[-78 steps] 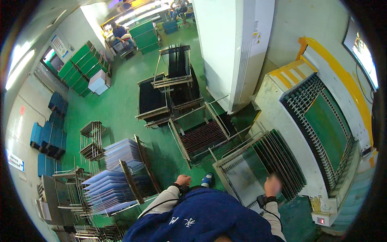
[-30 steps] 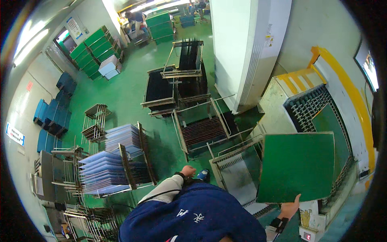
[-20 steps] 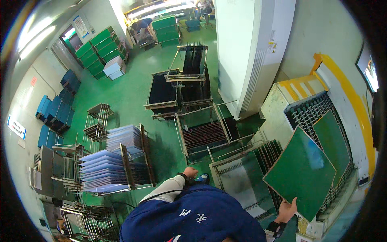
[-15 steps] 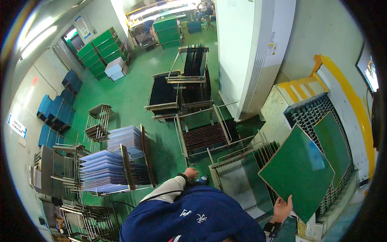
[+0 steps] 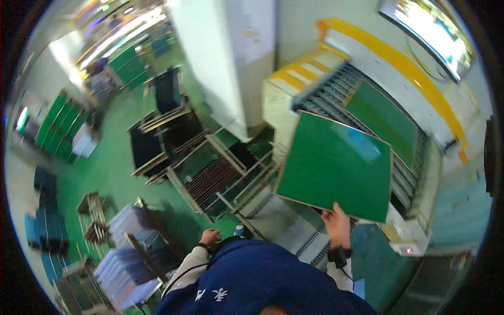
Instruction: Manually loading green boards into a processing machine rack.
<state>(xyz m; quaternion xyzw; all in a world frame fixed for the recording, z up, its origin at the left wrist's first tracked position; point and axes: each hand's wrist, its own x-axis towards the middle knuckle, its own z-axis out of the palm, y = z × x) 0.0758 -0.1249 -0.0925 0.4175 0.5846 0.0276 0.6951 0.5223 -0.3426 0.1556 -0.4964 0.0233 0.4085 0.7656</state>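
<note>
My right hand (image 5: 337, 228) grips a large square green panel (image 5: 336, 163) with a thin tan rim, at its near edge, with the thumb on top. The panel is held out over the near side of a roller conveyor (image 5: 326, 93) and hides part of the rollers. Behind it, a second green panel (image 5: 386, 123) lies on the rollers. My left hand (image 5: 211, 237) hangs low at my left side, fingers curled in, with nothing seen in it. It is nearest to a metal rack frame and touches nothing that I can see.
Left of the conveyor stand a rack with a pale sheet (image 5: 281, 218), an open metal rack (image 5: 212, 178) and racks of dark panels (image 5: 163, 139). Racked translucent sheets (image 5: 126, 268) are at lower left. A white cabinet (image 5: 226, 58) rises behind; a screen (image 5: 433, 31) hangs upper right.
My view has swung to the right, so the racks appear further left. The held panel has turned, its near edge now closer to level. My right hand keeps its grip; my left stays low.
</note>
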